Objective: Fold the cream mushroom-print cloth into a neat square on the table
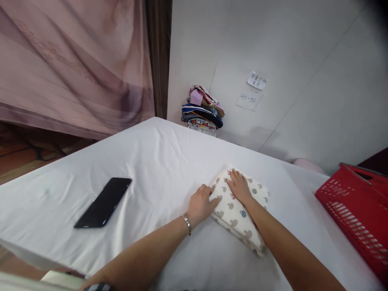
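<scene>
**Left of the basket: folded cloth under both hands**

Cloth sits on the table, left of the basket. Right hand flat on top, fingers slightly spread; left hand at its left edge, thumb over the top, can't tell if pinching. Step looks like smoothing the fold; next move probably calls for keeping layers together, edges square. Writing: beyond the basket and left, lower sheet reads "45-50"; upper sheet, Chinese handwriting, too blurry. Phone, far left of the basket: no readable brand.

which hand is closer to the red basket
Right. The right hand lies on the folded patterned cloth, left of the red basket; the left hand is farther, at the cloth's left edge.
</scene>
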### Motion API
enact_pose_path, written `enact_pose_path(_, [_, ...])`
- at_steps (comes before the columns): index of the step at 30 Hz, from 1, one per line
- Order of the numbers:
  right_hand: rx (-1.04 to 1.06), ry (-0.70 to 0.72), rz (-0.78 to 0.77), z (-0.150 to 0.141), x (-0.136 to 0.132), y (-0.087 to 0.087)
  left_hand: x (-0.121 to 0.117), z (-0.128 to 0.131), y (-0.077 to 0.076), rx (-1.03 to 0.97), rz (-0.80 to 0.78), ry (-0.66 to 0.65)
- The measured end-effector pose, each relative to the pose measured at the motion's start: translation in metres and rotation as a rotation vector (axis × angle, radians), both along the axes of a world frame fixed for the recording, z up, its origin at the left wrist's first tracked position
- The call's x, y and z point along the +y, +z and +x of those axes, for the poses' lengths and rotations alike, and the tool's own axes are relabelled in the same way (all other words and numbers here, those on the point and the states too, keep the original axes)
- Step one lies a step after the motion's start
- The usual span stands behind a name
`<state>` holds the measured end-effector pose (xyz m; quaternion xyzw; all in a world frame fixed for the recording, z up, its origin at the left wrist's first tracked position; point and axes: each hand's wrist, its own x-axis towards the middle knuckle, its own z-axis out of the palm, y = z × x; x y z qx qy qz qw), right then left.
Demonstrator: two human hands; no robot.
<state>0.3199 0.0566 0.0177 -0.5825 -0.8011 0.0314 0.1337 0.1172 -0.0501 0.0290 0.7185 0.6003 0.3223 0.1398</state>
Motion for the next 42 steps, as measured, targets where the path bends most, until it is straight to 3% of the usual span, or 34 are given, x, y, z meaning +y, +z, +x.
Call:
enact_pose_path(3, [0.136, 0.032, 0.038, 0.007, 0.005, -0.002, 0.001, -0.001, 0.0, 0.06, 0.114, -0.047])
enact_pose_path(6, [0.194, 0.153, 0.078, 0.01, 0.015, 0.007, 0.002, 0.0, 0.001, 0.132, 0.206, -0.112])
enact_pose_path(13, [-0.113, 0.478, 0.017, 0.004, 0.043, 0.041, 0.003, -0.001, 0.002, 0.175, 0.274, -0.24])
enact_pose_path(22, [-0.054, 0.576, 0.252, 0.017, 0.043, 0.029, 0.007, -0.004, -0.002, 0.092, 0.308, -0.329])
enact_pose_path(28, [-0.093, 0.617, 0.214, 0.008, 0.037, 0.045, 0.008, -0.004, -0.006, 0.01, 0.285, -0.252])
enact_pose_path(33, [-0.139, 0.569, 0.128, -0.005, 0.043, 0.061, 0.009, -0.004, -0.004, -0.047, 0.18, -0.119])
enact_pose_path(42, [-0.118, 0.526, -0.055, -0.008, 0.056, 0.036, 0.009, -0.002, -0.003, -0.1, -0.001, 0.02])
